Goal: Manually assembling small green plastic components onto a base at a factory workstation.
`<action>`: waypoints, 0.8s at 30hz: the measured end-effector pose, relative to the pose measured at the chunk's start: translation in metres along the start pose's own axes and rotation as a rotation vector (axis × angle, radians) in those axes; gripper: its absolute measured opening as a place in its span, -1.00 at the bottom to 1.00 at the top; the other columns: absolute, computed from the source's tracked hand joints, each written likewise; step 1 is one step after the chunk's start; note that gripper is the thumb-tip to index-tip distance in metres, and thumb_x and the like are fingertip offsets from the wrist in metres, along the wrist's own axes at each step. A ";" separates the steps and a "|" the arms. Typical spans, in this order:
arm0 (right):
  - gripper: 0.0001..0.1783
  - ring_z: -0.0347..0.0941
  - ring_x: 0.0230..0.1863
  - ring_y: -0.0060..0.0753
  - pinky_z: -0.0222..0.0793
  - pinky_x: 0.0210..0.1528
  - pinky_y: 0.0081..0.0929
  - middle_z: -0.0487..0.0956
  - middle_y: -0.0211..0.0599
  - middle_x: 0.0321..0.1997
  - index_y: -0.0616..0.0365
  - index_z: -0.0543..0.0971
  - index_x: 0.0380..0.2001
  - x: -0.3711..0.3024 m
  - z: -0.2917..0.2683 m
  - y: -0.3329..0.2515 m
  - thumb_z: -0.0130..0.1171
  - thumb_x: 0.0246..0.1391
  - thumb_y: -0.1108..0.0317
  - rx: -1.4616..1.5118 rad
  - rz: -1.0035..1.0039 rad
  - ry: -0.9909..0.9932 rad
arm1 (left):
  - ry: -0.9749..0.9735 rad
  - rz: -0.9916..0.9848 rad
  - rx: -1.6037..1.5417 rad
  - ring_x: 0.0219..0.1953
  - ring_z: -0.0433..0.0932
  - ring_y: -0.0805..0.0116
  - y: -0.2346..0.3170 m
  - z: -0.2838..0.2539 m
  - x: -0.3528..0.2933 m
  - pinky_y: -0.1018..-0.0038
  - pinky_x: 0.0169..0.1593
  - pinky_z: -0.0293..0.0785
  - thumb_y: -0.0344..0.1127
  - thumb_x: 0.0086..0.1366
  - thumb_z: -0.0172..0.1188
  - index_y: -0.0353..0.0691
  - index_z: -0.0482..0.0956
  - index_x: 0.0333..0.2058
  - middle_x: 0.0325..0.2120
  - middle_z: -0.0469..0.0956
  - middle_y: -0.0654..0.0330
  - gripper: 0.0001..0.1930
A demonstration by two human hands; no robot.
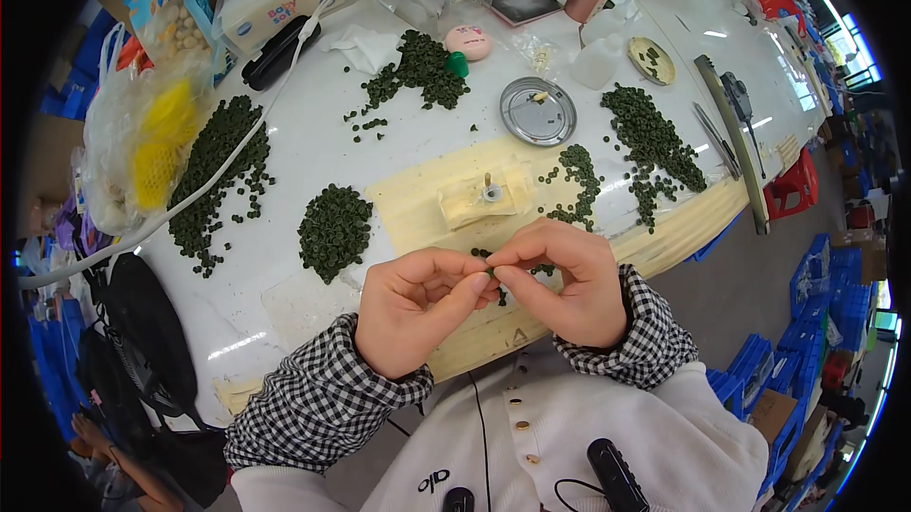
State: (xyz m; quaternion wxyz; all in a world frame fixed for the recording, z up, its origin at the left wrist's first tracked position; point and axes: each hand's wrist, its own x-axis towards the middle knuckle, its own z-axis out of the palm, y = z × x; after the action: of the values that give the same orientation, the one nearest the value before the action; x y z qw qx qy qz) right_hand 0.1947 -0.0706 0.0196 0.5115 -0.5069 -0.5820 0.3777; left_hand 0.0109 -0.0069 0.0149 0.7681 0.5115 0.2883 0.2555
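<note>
Close to the table's front edge, my left hand (418, 308) and my right hand (567, 284) meet fingertip to fingertip. Between them they pinch one small dark green ring-like part (490, 272); its details are too small to make out. A few more such parts lie on the table just beyond and under my fingers. Right beyond my hands stands a small pale block fixture (486, 195) with a metal post and a white round piece on it. To its left sits a round pile of green parts (335, 231), and to its right a looser pile (577, 185).
Larger green piles lie at the left (223, 170), the back (418, 74) and the right (655, 147). A round metal tin lid (538, 111) rests behind the fixture. A white cable (242, 147) crosses the left side. Tweezers (716, 137) lie at the right edge, near a black backpack-free metal strip (731, 142).
</note>
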 end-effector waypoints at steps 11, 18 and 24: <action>-0.88 0.57 -0.36 -0.45 0.49 -0.29 -0.59 0.57 -0.20 -0.39 0.34 0.56 -0.36 -0.002 0.001 0.001 0.18 -0.05 0.59 -0.002 -0.003 -0.005 | 0.020 0.082 0.200 -0.31 0.58 0.52 -0.001 0.000 -0.001 0.60 -0.18 0.47 -0.53 0.18 0.16 -0.42 0.54 -0.24 -0.36 0.62 0.14 -0.84; -0.88 0.56 -0.35 -0.46 0.48 -0.29 -0.60 0.57 -0.19 -0.37 0.34 0.56 -0.35 -0.001 0.002 0.003 0.17 -0.03 0.60 -0.019 -0.013 0.018 | 0.048 0.093 0.205 -0.37 0.56 0.55 -0.001 0.001 0.001 0.62 -0.25 0.47 -0.52 0.17 0.17 -0.41 0.56 -0.28 -0.41 0.62 0.17 -0.86; -0.86 0.54 -0.37 -0.50 0.45 -0.30 -0.63 0.56 -0.20 -0.37 0.33 0.57 -0.31 0.000 -0.012 -0.001 0.15 -0.01 0.60 -0.208 -0.028 0.175 | 0.046 0.044 0.463 -0.58 0.39 0.71 -0.001 -0.001 0.004 0.73 -0.50 0.31 -0.51 0.14 0.21 -0.38 0.58 -0.35 -0.56 0.57 0.29 -0.91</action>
State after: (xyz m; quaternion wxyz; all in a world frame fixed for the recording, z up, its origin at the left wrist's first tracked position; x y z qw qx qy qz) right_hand 0.2064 -0.0715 0.0226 0.5102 -0.5801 -0.5782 0.2624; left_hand 0.0130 -0.0037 0.0131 0.6179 0.6742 0.3453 0.2108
